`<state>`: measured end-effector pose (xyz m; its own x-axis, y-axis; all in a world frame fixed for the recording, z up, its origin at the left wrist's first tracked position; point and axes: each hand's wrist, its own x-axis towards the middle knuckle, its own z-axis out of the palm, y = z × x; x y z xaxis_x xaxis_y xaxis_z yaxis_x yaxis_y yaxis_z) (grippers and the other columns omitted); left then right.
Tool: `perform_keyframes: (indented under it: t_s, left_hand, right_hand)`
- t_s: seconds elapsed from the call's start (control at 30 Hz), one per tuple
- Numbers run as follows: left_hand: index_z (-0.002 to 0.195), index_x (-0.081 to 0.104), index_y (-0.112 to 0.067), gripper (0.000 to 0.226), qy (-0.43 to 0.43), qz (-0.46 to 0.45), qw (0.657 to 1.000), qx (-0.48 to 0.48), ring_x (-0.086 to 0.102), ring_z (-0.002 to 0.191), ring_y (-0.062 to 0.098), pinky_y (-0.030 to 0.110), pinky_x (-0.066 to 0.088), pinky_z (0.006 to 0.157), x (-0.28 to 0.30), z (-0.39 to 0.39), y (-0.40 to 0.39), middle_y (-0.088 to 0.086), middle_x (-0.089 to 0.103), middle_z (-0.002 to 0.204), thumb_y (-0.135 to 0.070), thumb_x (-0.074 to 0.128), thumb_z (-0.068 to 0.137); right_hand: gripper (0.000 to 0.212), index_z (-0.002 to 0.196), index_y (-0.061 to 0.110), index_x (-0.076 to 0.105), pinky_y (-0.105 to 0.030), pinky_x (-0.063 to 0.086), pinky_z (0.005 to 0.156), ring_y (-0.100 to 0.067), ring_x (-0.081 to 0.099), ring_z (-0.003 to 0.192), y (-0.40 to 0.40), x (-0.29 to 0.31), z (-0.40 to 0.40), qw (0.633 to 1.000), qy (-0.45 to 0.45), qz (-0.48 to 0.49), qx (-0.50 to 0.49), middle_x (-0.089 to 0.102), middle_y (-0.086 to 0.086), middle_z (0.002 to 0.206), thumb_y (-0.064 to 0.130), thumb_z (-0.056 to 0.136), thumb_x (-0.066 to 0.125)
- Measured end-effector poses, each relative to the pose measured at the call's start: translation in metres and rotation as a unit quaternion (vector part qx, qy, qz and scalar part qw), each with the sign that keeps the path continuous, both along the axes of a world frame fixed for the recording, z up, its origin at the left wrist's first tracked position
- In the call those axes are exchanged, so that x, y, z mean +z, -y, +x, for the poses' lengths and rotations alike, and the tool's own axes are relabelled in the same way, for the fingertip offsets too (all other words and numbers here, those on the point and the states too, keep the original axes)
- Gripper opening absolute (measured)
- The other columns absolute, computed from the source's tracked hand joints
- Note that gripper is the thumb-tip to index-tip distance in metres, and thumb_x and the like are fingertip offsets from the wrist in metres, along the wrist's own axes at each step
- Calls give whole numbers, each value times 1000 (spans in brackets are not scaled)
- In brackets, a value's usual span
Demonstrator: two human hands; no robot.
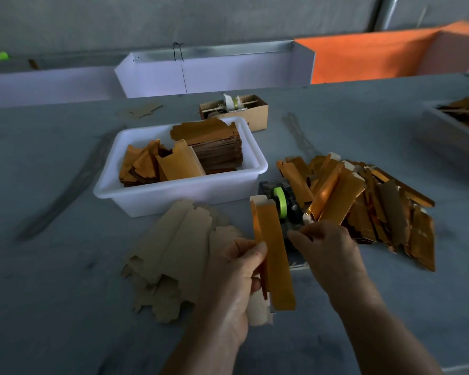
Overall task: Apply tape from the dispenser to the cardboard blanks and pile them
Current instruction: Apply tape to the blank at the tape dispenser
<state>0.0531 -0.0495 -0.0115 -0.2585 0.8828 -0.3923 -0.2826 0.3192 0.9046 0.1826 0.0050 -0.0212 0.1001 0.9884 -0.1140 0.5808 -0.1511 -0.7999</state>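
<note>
The scene is dim and bluish. The white tub point(157, 193) and orange panel point(363, 55) look brightest. The bench point(52, 266) edges are blurred and curved by the wide lens; shadows are soft.

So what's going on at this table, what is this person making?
A person is taping cardboard pieces. The left hand holds a folded gold blank upright, while the right hand reaches to the tape dispenser just behind it. Plain blanks lie to the left, a gold pile sits on the right, and a white tub holds more.
</note>
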Motion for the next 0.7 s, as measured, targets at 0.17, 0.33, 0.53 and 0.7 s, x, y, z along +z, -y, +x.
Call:
perform_keyframes:
  t_s: [0.17,0.33,0.53,0.7]
  left_hand:
    - [78,68,-16,9,36,-20,999,-9,60,60,7,22,47,58,-4,5,-3,-5,67,63,-20,67,86]
    - [74,67,-17,15,34,-25,999,-28,58,56,8,23,47,57,-7,10,-7,-4,65,60,-17,64,88]
    - [78,66,-15,11,50,-15,998,-29,59,64,13,28,47,64,-8,6,-6,-3,66,61,-15,63,88]
    - [81,65,-11,8,63,3,998,-27,60,66,15,24,48,59,-9,-3,-5,3,66,69,-16,64,87]
  right_hand:
    - [13,78,21,64,-17,39,56,-10,61,73,1,5,-3,998,-58,0,26,65,1,79,24,90,60]
    - [12,75,22,63,-31,50,76,-21,59,96,0,6,-8,998,-14,57,-3,61,-6,106,25,86,64]
    - [15,73,27,60,-16,34,58,-10,55,87,9,13,-1,994,-91,51,-40,59,-1,99,26,88,62]
    - [15,72,24,61,-28,40,74,-22,53,105,23,1,3,999,-22,47,-16,58,-3,114,26,87,62]
